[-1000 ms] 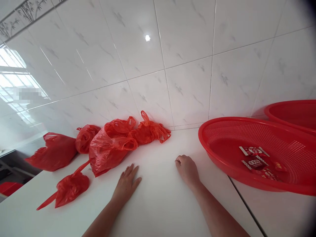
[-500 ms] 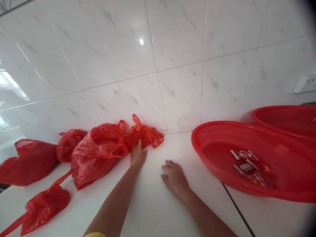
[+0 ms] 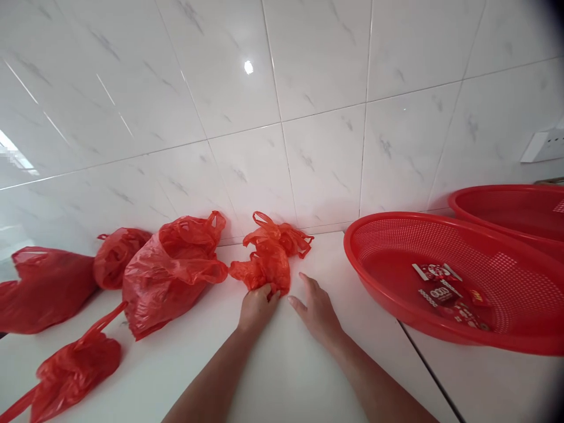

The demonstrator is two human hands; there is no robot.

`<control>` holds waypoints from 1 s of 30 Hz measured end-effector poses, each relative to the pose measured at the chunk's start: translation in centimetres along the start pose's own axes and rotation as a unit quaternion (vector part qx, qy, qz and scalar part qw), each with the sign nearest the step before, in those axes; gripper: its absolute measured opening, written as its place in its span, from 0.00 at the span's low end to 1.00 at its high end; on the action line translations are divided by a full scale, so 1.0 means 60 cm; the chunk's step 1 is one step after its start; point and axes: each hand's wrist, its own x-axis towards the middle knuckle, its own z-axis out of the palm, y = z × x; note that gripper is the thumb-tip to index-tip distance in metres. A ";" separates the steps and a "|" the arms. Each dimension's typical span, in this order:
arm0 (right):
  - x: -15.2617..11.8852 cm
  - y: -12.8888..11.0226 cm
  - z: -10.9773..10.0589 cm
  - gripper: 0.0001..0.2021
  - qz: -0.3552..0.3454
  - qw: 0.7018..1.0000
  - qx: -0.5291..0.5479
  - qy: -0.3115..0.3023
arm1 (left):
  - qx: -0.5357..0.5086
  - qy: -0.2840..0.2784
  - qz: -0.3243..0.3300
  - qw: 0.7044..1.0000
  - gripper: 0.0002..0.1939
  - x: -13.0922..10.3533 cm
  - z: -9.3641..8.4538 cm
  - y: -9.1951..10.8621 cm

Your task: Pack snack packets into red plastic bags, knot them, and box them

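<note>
Close head-worn view, behind and above left hand (image 3: 257,310) and right hand (image 3: 321,311), facing forward and down over the counter (image 3: 293,370).

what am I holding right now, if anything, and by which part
Your left hand holds a crumpled red plastic bag by its near edge; your right hand, open beside it, holds nothing.

Probably a socket (image 3: 545,147) on tiled wall (image 3: 324,147)

Walled with glossy white grey-veined rectangular tiles (image 3: 326,53), catching round bright glare (image 3: 249,67) near twelve o'clock; fitted with white wall socket (image 3: 543,146) just before three; furnished toward six with smooth white tabletop (image 3: 293,376).
</note>
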 end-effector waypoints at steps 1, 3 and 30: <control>0.002 0.000 -0.001 0.30 0.013 0.999 0.031 0.022 | -0.020 -0.013 0.026 0.999 0.12 -0.013 -0.001 0.009; 0.005 0.000 -0.003 0.32 0.049 0.993 0.086 0.062 | -0.065 -0.048 0.101 0.992 0.10 -0.035 -0.004 0.026; 0.013 0.016 -0.069 0.07 0.165 0.887 0.430 0.029 | -0.518 -0.109 0.001 0.848 0.24 -0.020 0.045 0.100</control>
